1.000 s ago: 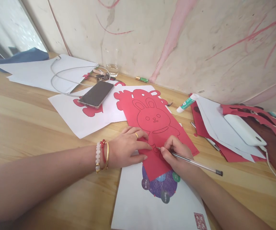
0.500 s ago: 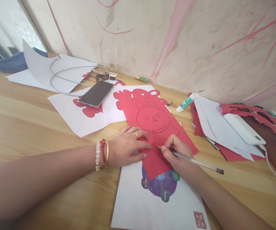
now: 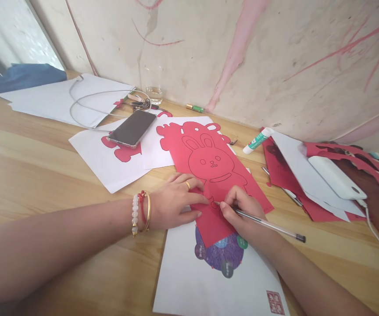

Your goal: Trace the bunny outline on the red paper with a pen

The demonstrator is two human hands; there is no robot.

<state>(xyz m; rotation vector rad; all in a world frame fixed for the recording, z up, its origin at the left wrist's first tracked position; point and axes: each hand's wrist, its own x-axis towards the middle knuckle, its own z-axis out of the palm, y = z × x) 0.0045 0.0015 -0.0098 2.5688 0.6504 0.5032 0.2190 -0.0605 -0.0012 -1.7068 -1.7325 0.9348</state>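
Observation:
A sheet of red paper (image 3: 255, 193) with a black-outlined rabbit (image 3: 212, 160) lies at a slant in the middle of the table. My left hand (image 3: 178, 199) rests flat on its left edge, fingers spread, with a gold ring and bracelets. In a pinch, my right hand (image 3: 242, 210) holds a clear-barrelled pen (image 3: 271, 226), its tip on the paper at the rabbit's lower body. Part of the drawing is hidden under my right hand. Beneath the red paper is a white printed sheet (image 3: 183, 276) with a purple round picture.
Behind lie red cut-outs (image 3: 192, 130) and a phone (image 3: 133, 128) on white paper (image 3: 107, 175). A glass (image 3: 154, 94) and a green battery-like cylinder (image 3: 195, 108) stand by the wall. At right are a glue stick (image 3: 258, 140), a white power bank (image 3: 337, 177) and stacked papers (image 3: 294, 171).
The pen tip has shifted only slightly at the rabbit's lower body. At the far left, a raised white sheet has dropped flat; the white papers at right have also shifted.

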